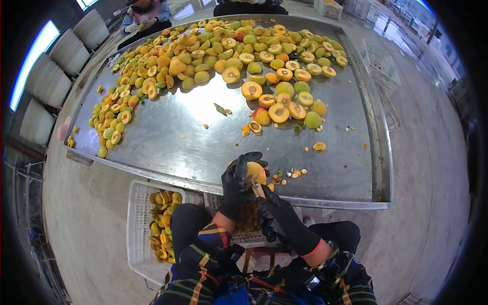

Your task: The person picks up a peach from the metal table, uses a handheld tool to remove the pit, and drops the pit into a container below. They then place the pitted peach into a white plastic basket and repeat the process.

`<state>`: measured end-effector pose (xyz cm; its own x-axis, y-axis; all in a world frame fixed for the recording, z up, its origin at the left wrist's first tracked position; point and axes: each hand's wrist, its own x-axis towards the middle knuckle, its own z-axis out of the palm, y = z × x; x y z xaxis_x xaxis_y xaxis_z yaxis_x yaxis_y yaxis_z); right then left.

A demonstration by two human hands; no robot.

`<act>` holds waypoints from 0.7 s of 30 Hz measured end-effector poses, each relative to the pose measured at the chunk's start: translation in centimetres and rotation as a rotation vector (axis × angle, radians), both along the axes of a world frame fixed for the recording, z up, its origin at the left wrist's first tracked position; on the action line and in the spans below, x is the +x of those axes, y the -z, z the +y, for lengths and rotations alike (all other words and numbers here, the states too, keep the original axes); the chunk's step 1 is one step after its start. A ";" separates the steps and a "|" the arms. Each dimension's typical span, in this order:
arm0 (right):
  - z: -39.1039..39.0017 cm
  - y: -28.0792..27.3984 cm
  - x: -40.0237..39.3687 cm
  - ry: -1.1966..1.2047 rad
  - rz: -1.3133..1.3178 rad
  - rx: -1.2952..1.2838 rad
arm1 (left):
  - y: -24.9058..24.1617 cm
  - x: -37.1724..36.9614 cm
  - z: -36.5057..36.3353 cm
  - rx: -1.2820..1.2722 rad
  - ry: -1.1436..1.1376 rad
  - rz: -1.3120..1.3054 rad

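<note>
My left hand (235,179), in a black glove, is closed around a yellow peach (256,173) just above the table's near edge. My right hand (280,218), gloved in black too, grips a small pitting knife with a wooden handle (259,191). The knife's metal end meets the peach's near side. Bits of pit and a leaf (280,172) lie on the metal table (168,137) just right of the peach. Farther up the table sits a group of halved peaches (279,112), several with the brown pit hollow facing up.
A large heap of peaches (203,56) spreads over the table's far side. A white crate (136,229) with peach halves (163,223) stands by my left leg. The table has a raised rim (384,152). Two other people (147,18) sit beyond it.
</note>
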<state>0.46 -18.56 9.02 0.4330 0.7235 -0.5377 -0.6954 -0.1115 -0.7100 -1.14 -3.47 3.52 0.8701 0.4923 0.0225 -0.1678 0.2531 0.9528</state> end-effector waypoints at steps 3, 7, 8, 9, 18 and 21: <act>0.2 1.7 -1.4 -0.058 -0.487 -0.103 | -0.6 0.2 0.1 -0.227 0.008 -0.009; 0.6 1.4 -1.4 -0.088 -0.781 -0.108 | -1.9 0.0 0.4 -0.263 -0.020 0.007; 0.6 1.8 -1.3 -0.086 -0.784 -0.109 | -1.7 -0.1 0.5 -0.207 -0.039 0.010; 0.6 2.6 -1.3 -0.047 -0.810 -0.050 | -1.5 -0.1 0.5 -0.153 -0.059 0.015; -0.2 -0.7 0.5 -0.063 0.146 -0.003 | 0.0 -0.1 0.5 0.080 -0.106 0.018; 0.0 2.7 -1.3 -0.074 -0.509 -0.090 | -0.8 0.0 -0.2 0.010 -0.075 0.016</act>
